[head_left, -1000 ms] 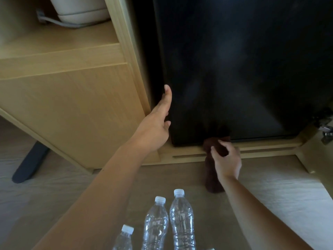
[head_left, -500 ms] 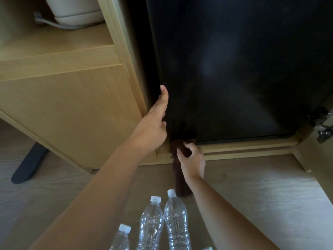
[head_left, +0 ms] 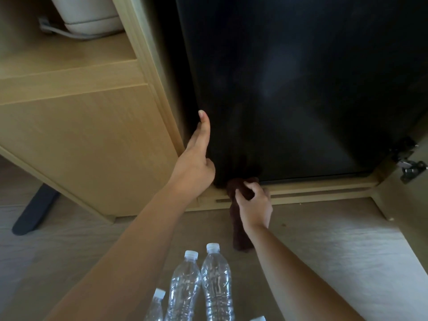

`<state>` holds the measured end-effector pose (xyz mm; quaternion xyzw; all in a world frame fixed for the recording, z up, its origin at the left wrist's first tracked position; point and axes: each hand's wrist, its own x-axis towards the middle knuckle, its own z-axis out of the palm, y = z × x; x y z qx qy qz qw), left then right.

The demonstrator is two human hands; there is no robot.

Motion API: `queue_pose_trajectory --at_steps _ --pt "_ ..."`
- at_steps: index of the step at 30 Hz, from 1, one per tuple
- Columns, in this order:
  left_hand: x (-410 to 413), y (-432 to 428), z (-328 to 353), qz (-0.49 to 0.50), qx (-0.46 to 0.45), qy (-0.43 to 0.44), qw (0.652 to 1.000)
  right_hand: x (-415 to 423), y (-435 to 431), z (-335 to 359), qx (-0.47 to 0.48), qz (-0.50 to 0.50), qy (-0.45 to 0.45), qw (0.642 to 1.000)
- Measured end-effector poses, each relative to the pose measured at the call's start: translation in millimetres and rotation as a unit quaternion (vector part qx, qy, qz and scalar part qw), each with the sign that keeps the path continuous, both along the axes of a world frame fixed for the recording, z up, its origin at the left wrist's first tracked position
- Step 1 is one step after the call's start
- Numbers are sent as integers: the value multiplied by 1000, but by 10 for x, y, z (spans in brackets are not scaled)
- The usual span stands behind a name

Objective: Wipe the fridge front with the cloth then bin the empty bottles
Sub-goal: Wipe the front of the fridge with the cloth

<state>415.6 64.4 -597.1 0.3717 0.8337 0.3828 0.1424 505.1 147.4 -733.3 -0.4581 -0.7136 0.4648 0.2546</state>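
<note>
The black fridge front [head_left: 301, 89] fills the upper right, set inside a light wooden cabinet. My left hand [head_left: 196, 158] rests flat against the fridge's left edge, fingers extended upward, holding nothing. My right hand [head_left: 253, 205] grips a dark brown cloth [head_left: 240, 232] at the fridge's bottom left corner; the cloth's top is pressed to the door and its tail hangs down to the floor. Clear plastic bottles with white caps stand on the floor below: one [head_left: 216, 283], another [head_left: 185, 288], and a third [head_left: 156, 306] partly cut off.
A wooden cabinet panel [head_left: 92, 147] and shelf with a white appliance [head_left: 88, 17] and its cable lie left. A metal hinge [head_left: 410, 167] sits on the open cabinet door at right. A dark furniture foot [head_left: 34, 209] rests on the floor at left.
My right hand with the cloth slid left along the fridge's bottom edge, from mid-door to the bottom left corner. My left hand stayed on the fridge's left edge.
</note>
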Motion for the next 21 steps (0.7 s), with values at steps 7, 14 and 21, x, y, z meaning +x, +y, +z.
queue_pose_trajectory --at_steps 7,14,21 --pt "109 97 -91 58 7 54 997 537 699 -16 1 -84 22 996" --pt "172 185 -151 113 2 73 991 1000 1357 -64 -2 -174 27 984" --pt "197 232 -179 126 20 48 991 648 901 -61 17 -38 17 999"
